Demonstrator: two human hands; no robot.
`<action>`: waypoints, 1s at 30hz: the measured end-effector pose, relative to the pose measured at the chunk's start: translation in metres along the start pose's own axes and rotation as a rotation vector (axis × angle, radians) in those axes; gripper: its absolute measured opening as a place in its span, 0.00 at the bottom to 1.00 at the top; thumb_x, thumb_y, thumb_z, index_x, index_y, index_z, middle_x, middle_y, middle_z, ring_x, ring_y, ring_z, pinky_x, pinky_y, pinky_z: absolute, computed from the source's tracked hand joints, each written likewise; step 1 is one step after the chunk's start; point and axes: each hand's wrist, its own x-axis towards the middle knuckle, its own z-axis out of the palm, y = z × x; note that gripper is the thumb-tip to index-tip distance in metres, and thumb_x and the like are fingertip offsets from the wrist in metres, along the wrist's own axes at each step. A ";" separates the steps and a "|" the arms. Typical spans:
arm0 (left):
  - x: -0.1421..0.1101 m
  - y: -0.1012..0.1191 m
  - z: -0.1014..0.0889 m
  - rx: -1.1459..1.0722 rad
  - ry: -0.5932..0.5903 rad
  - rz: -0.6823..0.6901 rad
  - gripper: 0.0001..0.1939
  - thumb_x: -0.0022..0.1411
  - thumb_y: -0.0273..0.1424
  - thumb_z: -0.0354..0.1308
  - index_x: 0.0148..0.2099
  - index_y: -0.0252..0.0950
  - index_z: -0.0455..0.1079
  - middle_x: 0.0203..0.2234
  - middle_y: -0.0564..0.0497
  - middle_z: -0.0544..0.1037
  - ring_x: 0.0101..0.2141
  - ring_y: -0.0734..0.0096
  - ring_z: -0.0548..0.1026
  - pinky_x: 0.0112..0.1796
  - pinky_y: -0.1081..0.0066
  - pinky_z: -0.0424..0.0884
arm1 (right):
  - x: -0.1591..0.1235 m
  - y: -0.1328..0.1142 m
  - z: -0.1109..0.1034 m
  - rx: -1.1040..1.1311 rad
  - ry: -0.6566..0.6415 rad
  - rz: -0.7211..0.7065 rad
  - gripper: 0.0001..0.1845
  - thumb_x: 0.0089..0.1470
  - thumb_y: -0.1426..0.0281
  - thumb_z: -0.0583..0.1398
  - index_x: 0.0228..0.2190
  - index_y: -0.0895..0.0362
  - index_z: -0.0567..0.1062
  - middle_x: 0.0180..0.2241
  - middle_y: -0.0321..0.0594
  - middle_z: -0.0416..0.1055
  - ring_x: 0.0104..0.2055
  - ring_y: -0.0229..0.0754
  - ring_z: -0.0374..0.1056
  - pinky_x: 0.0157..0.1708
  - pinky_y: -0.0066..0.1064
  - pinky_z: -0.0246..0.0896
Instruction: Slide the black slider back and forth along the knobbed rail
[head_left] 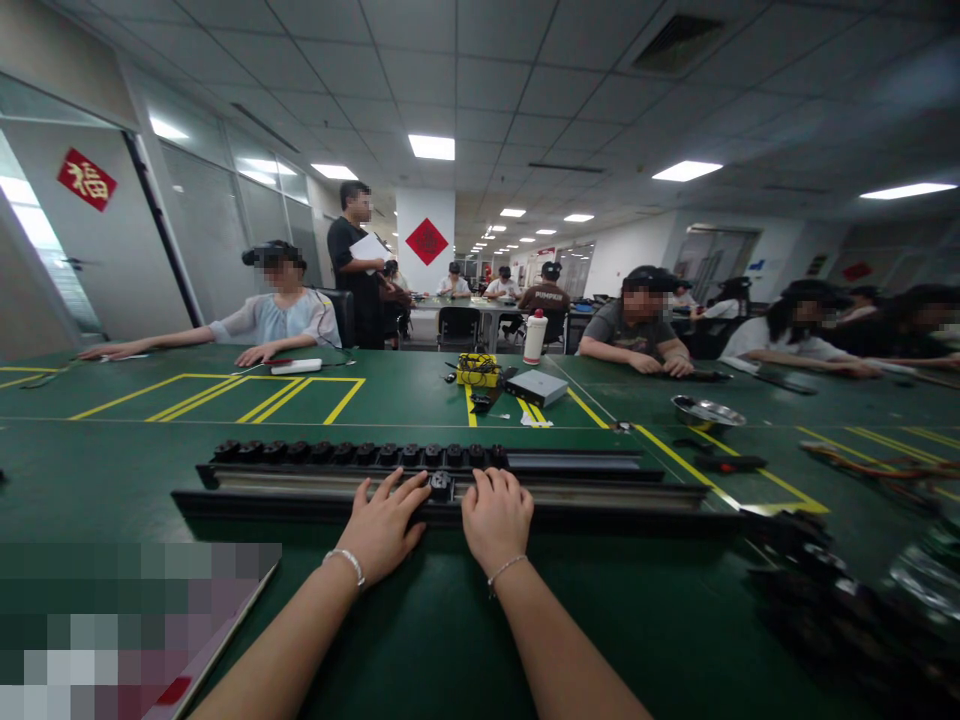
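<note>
A long black rail (600, 497) with a pale metal channel lies crosswise in front of me. One small black socket-like module (440, 486) sits in the channel, between my hands. To its left, my left hand (384, 522) rests over the rail with fingers spread, the index and middle fingertips close to the module. My right hand (498, 518) bends over the rail on the module's right, fingers close together and their tips partly hidden. Just behind lies a second black rail (585, 462), lined on its left with several similar round-faced modules (343, 453).
Around me are a pixelated sheet (225, 625) at front left, black parts (840, 610) at right, and a metal bowl (708, 411). Farther back stand a yellow box with cables (478, 370), a silver box (537, 387) and a white bottle (535, 338). Other people sit across the green table (247, 570).
</note>
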 end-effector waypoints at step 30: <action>0.000 0.000 0.005 -0.012 0.074 0.000 0.22 0.56 0.33 0.47 0.54 0.47 0.60 0.57 0.55 0.61 0.58 0.59 0.54 0.54 0.50 0.49 | -0.010 -0.014 -0.007 0.169 -0.146 -0.323 0.22 0.54 0.66 0.51 0.52 0.46 0.62 0.54 0.34 0.59 0.53 0.38 0.55 0.53 0.36 0.41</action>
